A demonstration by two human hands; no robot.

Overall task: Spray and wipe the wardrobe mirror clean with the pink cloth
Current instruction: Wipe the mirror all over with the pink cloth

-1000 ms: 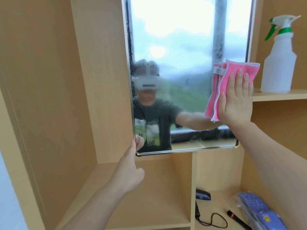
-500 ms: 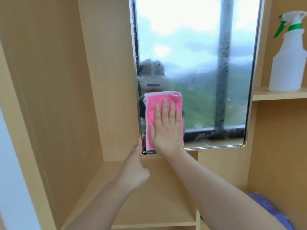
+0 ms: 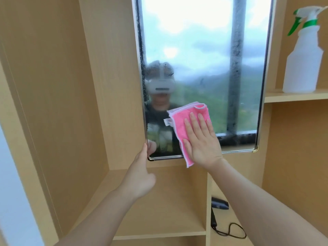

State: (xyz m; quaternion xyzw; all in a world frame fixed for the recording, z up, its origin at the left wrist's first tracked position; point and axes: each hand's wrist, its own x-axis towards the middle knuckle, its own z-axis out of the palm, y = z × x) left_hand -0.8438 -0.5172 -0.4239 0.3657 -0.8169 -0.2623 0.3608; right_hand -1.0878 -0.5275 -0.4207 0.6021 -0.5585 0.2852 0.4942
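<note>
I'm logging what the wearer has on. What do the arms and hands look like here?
Both forearms are bare, with no sleeves in view. The left hand and right hand wear no gloves, and no rings, watch or bracelets show.

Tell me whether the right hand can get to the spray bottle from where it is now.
Probably yes. The right hand presses the pink cloth flat on the mirror; the spray bottle stands uncovered on the open shelf up to its right, with nothing between them.
</note>
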